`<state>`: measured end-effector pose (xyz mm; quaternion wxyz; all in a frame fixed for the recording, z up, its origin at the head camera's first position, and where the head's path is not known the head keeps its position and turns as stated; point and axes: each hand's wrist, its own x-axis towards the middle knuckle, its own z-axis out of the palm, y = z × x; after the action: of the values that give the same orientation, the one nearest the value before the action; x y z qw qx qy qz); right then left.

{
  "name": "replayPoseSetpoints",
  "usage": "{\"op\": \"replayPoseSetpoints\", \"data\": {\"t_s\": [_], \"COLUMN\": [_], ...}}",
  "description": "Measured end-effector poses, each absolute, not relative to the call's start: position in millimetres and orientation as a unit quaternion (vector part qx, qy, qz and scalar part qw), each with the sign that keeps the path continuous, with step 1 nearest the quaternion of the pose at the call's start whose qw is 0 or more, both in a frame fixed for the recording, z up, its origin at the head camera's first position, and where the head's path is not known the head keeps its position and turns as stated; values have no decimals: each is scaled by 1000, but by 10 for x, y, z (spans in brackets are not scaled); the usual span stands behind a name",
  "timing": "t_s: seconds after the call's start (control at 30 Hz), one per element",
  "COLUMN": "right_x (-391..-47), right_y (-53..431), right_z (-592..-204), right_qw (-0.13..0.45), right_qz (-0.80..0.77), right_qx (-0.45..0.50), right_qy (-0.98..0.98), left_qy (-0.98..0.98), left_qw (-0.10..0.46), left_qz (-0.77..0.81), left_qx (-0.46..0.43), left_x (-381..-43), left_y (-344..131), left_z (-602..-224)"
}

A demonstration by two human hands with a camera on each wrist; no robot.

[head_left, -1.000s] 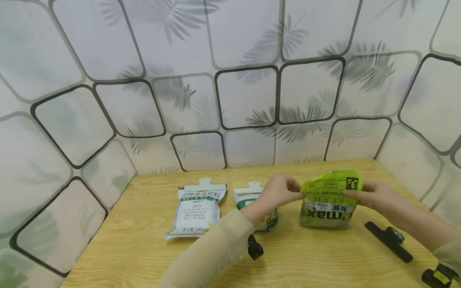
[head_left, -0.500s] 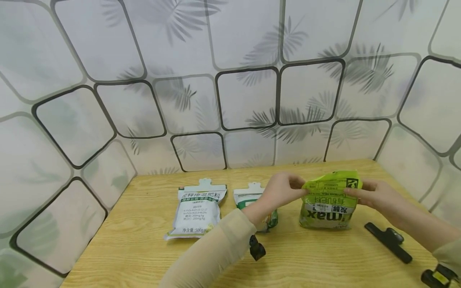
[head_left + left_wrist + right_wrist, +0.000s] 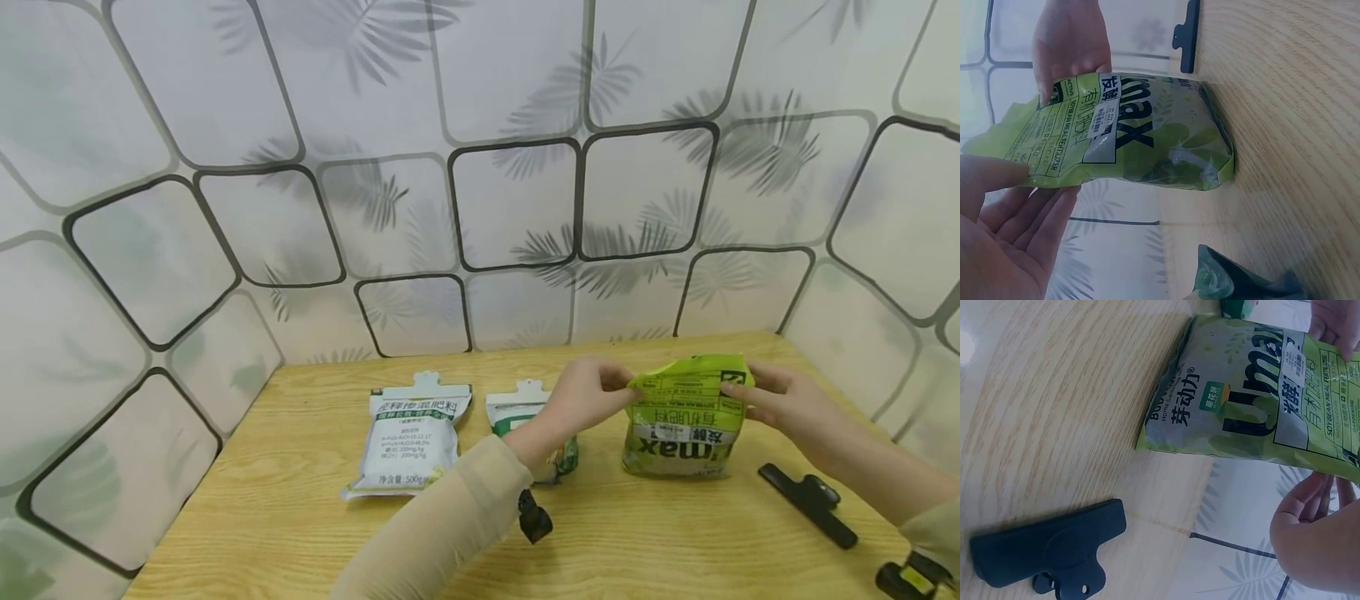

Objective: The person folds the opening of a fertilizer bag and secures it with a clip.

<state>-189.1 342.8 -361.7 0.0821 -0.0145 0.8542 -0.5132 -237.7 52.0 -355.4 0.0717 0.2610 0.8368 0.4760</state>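
Note:
A green fertilizer bag [image 3: 682,425] stands upright on the wooden table, printed with large "max" lettering. My left hand [image 3: 592,392] pinches its upper left edge, thumb in front and fingers behind, as the left wrist view shows. At the upper right edge my right hand [image 3: 787,404] pinches the bag between thumb and fingers. The bag's top flares up between the hands. In the right wrist view the printed front of the bag [image 3: 1229,394] faces the camera. A black bag clip [image 3: 808,504] lies on the table, right of the bag and below my right hand.
A white fertilizer bag [image 3: 408,442] with a white clip [image 3: 426,385] on its top lies at the left. Beside it, a green-and-white bag [image 3: 566,458] with another white clip [image 3: 528,390] is partly hidden by my left arm. A patterned curtain [image 3: 517,208] rises behind the table.
My right hand's fingers have shifted slightly at the bag's upper right edge. The bag, the clip and my left hand have stayed nearly in place.

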Motion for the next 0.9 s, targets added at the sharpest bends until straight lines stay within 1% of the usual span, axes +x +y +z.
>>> {"op": "replayPoseSetpoints", "data": {"t_s": [0.47, 0.73, 0.9], "right_x": [-1906, -1886, -1899], "right_y": [3439, 3391, 3405], "right_z": [-3610, -3595, -3629], "right_qw": [71, 51, 47], "right_qz": [-526, -520, -532], "right_qx": [-12, -6, -5], "right_qy": [848, 853, 845], "left_qy": [836, 819, 812], "left_qw": [59, 61, 69], "left_qz": [480, 506, 515], "left_qx": [260, 263, 268], "left_x": [-2419, -2406, -2409], "left_y": [558, 564, 561], "left_z": [-3596, -3602, -3591]}}
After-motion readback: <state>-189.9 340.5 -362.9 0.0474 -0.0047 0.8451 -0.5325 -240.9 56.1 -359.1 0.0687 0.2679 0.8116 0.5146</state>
